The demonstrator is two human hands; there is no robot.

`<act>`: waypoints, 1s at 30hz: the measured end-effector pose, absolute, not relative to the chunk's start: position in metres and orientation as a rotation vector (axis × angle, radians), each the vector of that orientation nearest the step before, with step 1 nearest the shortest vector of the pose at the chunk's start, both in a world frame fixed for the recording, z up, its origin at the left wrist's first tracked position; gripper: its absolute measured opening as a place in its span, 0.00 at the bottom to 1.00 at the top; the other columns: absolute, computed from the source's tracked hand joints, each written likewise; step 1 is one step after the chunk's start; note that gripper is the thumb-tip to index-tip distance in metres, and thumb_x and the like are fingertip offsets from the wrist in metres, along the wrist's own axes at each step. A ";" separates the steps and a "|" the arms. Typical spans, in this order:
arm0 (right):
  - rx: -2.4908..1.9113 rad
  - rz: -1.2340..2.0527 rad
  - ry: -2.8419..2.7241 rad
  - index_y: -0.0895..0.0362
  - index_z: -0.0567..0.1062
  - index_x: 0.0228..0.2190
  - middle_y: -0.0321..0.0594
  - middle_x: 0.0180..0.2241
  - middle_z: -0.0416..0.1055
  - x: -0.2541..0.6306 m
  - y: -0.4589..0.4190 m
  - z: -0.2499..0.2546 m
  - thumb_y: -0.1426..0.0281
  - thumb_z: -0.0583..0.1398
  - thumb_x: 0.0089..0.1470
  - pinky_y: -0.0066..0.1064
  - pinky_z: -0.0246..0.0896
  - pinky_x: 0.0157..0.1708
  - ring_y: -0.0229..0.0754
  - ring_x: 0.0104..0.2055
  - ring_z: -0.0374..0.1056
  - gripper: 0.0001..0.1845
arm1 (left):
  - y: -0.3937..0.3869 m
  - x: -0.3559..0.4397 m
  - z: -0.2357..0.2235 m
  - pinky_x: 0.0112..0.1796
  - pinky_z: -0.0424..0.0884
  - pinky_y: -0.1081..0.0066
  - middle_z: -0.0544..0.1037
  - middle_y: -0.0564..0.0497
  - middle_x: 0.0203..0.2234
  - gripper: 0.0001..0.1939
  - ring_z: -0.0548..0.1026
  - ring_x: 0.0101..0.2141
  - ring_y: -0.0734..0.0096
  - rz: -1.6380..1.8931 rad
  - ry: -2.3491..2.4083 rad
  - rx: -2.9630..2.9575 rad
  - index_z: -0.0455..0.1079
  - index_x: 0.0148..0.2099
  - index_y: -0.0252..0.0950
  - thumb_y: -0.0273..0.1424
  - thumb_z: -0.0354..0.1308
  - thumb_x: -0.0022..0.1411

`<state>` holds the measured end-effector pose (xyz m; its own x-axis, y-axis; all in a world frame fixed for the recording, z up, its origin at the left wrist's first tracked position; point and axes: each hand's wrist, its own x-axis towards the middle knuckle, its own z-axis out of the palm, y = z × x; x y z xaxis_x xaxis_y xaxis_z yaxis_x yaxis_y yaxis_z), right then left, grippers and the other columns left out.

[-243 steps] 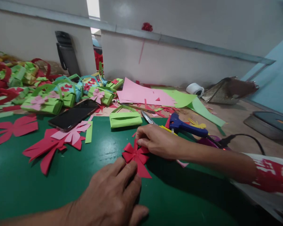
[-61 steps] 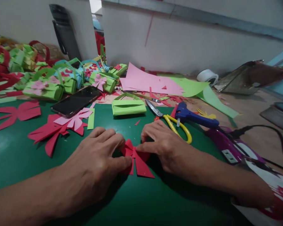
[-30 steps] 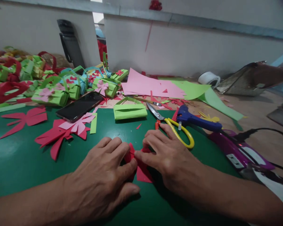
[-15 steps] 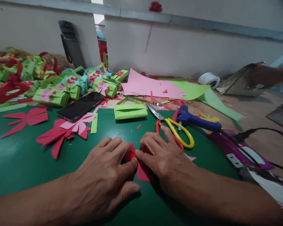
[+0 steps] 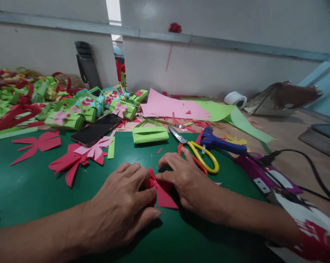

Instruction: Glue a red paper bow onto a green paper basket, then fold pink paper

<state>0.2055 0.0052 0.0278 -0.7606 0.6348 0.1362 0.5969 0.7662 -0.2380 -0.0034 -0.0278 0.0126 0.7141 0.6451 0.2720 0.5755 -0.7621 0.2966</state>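
Observation:
A piece of folded red paper [image 5: 165, 195] lies on the green mat [image 5: 104, 252] between my hands. My left hand [image 5: 126, 204] is closed on its left side, thumb and fingers pressing near the fold. From the right, my right hand [image 5: 182, 175] pinches the upper edge with thumb and forefinger, other fingers bent. Parts of the paper are hidden under both hands. Scissors [image 5: 192, 146] with yellow and orange handles lie just beyond my right hand. A small green paper bag [image 5: 150, 135] sits ahead.
Red paper cutouts [image 5: 71, 160] and a phone [image 5: 96, 129] lie at left, before piled paper bags [image 5: 64, 118]. On the right are a blue glue gun [image 5: 222, 142] and a purple power strip [image 5: 266, 175] with cords. Pink sheets [image 5: 170, 106] lie at the back.
The camera view has shifted a little, so the scene sits lower. My right hand's fingers have lifted and spread slightly at the red paper; my left hand stays on it.

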 end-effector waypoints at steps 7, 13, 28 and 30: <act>-0.959 0.274 -2.581 0.57 0.76 0.39 0.45 0.42 0.68 0.207 0.014 0.031 0.84 0.54 0.39 0.57 0.38 0.54 0.49 0.48 0.64 0.24 | -0.030 -0.004 0.012 0.32 0.54 0.64 0.67 0.49 0.28 0.10 0.61 0.29 0.66 0.740 0.907 2.711 0.70 0.30 0.35 0.30 0.53 0.65; -0.898 0.118 -2.565 0.59 0.73 0.45 0.50 0.45 0.68 0.209 0.010 0.025 0.82 0.53 0.46 0.60 0.40 0.53 0.53 0.50 0.63 0.23 | -0.019 -0.013 0.032 0.33 0.61 0.71 0.69 0.54 0.27 0.08 0.68 0.30 0.72 1.253 1.147 2.293 0.65 0.31 0.37 0.26 0.51 0.65; -0.657 -0.537 -2.449 0.65 0.73 0.47 0.55 0.45 0.71 0.206 0.002 0.020 0.80 0.46 0.61 0.58 0.39 0.56 0.56 0.54 0.60 0.20 | -0.003 0.016 0.035 0.30 0.62 0.73 0.72 0.53 0.24 0.11 0.67 0.26 0.73 0.877 1.104 1.151 0.70 0.30 0.32 0.33 0.64 0.43; -0.629 -0.554 -2.437 0.66 0.73 0.47 0.55 0.45 0.71 0.205 0.001 0.019 0.82 0.47 0.60 0.59 0.40 0.56 0.56 0.54 0.60 0.20 | -0.003 0.018 0.034 0.27 0.59 0.74 0.69 0.55 0.21 0.08 0.65 0.23 0.76 0.897 1.127 1.155 0.68 0.27 0.33 0.31 0.63 0.43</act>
